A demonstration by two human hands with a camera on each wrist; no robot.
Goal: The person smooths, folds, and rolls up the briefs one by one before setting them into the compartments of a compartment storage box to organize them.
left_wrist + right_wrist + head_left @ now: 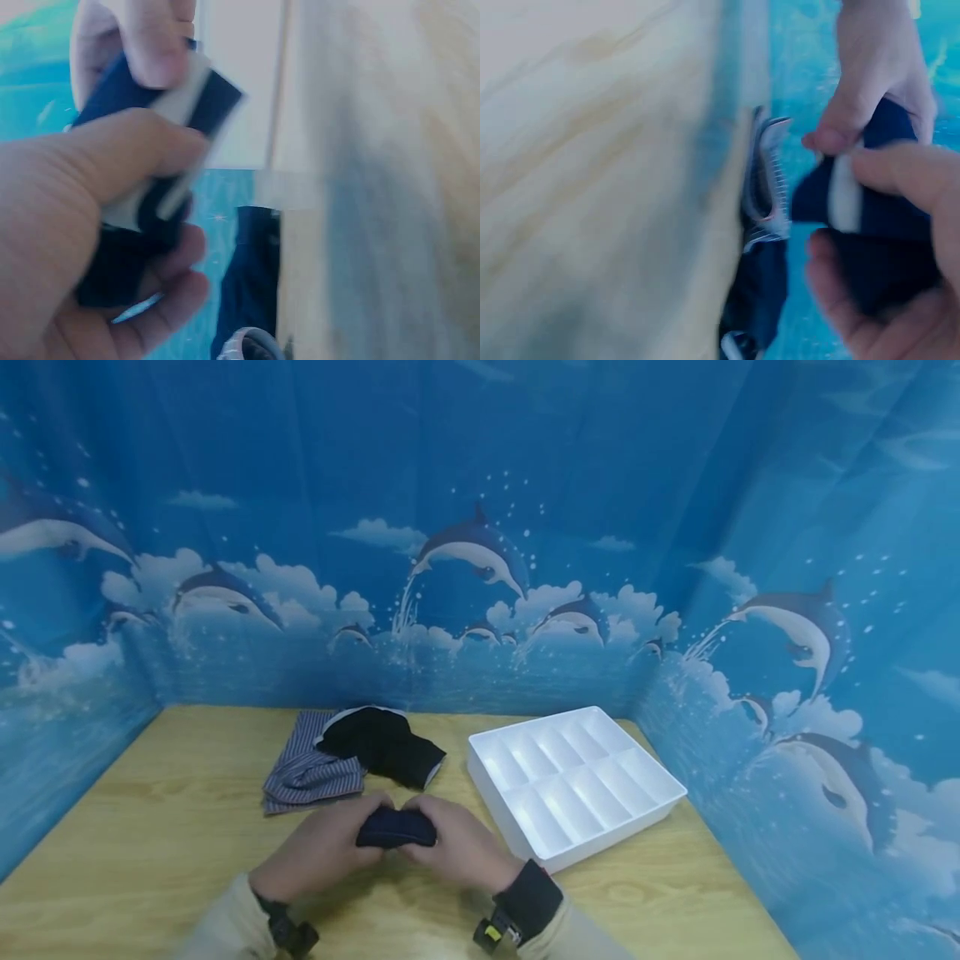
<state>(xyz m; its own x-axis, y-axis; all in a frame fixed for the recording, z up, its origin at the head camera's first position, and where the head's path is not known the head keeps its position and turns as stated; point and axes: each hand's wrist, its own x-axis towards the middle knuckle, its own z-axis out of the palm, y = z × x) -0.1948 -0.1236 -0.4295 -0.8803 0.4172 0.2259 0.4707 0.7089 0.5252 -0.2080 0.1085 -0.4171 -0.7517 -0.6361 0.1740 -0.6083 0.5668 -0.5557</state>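
Observation:
Both hands hold a small folded navy cloth (pixel 396 828) with a white stripe, raised over the table's front part. My left hand (pixel 330 843) grips its left end, thumb laid over the fabric in the left wrist view. At the other end, my right hand (pixel 467 842) pinches it between thumb and fingers. In the right wrist view the cloth (pixel 881 214) is doubled over, its white band (pixel 845 193) by the right thumb. Beyond the hands, a grey-striped cloth (pixel 311 781) lies crumpled, partly under a black cloth piece (pixel 382 745) with a white edge.
A white tray (pixel 501 806) with two rows of compartments stands to the right of the hands, its near corner close to the right wrist. The wooden table (pixel 150 827) reaches back to blue dolphin-print curtains (pixel 315 460) on three sides.

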